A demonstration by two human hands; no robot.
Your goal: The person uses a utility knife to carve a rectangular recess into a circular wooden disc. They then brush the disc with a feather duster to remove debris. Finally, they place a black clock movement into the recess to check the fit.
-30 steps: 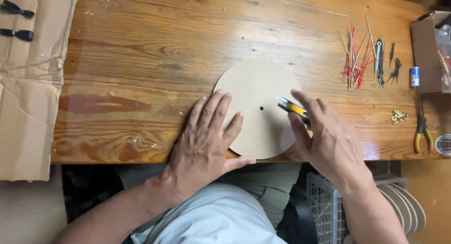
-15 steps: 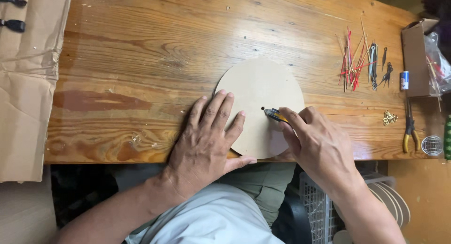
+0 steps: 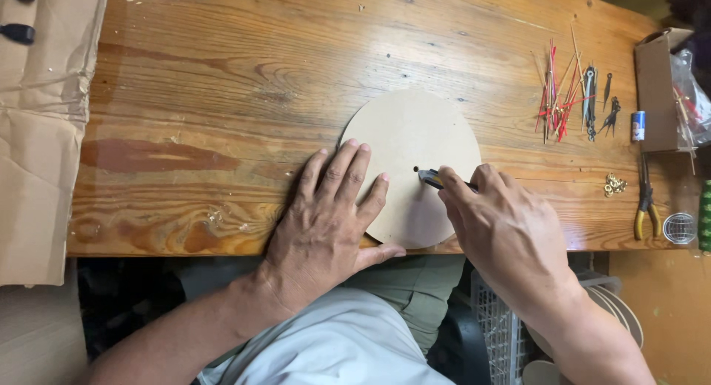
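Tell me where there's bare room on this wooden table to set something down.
Free: the wide stretch of table between the cardboard sheet and the round disc, and behind the disc. Crowded: the right end, with the clock hands, brass bits, pliers and box.

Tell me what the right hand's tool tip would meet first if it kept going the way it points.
The right hand aims its utility knife leftward; the tip likely meets the small centre hole in the round board.

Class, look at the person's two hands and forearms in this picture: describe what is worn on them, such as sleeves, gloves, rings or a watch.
Both the left hand and the right hand are bare: no gloves, rings or watch show. The forearms are uncovered too, with no sleeve reaching them in view.
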